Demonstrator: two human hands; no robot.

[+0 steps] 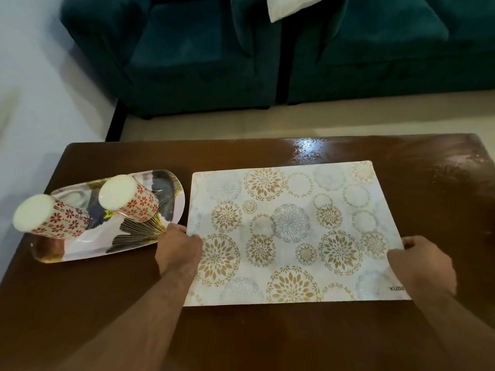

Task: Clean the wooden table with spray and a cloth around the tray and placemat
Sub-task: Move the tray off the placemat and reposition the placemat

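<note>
We saw a rectangular floral placemat (pixel 292 234) lying flat at centre frame on the glossy wooden table (pixel 241 336). Our left hand (pixel 178 247) and right hand (pixel 420 263) pinched its side edges with curled fingers. An oblong glossy tray (pixel 128 236) sat at left, holding two patterned cylinders (pixel 128 199).

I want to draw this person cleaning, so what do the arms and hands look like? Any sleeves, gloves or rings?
Both arms are bare right down to the picture's edge, with no sleeves showing. The left hand and right hand wear no gloves. No watch, bracelet or ring shows. The forearms have some hair, and the fingers are mostly tucked out of sight.
</note>
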